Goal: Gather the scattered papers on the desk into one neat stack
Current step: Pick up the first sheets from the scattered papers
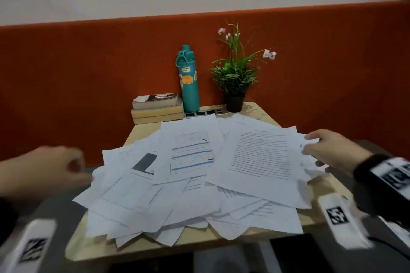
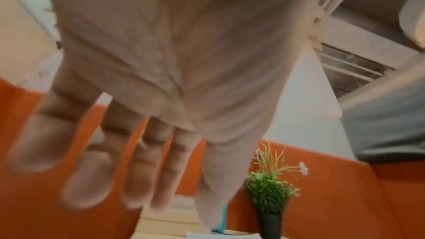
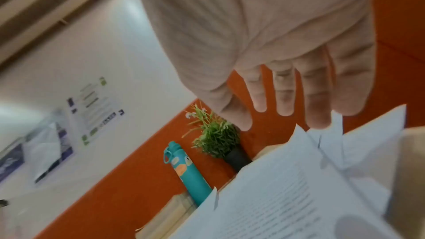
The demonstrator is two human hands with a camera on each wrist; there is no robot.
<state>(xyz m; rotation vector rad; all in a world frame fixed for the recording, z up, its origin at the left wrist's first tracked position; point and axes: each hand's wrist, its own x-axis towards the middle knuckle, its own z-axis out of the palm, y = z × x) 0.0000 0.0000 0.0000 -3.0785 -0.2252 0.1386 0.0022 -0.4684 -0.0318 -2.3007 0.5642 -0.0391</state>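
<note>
Several white printed papers [image 1: 195, 175] lie in a loose overlapping heap across the small wooden desk [image 1: 142, 248]. A text-filled sheet [image 1: 261, 155] lies on top at the right. My left hand [image 1: 66, 168] is blurred beside the heap's left edge; in the left wrist view the left hand [image 2: 165, 179] has straight fingers and holds nothing. My right hand [image 1: 321, 146] reaches onto the heap's right edge, fingertips at the sheet corners. Seen from the right wrist, the right hand [image 3: 282, 97] has straight fingers just above the papers [image 3: 287, 197].
At the back of the desk stand a teal bottle [image 1: 188, 80], a potted plant [image 1: 235, 77] and a pile of books [image 1: 157, 107], with a socket strip [image 1: 206, 113] between them. An orange partition [image 1: 88, 73] runs behind. Some sheets overhang the desk's left and front edges.
</note>
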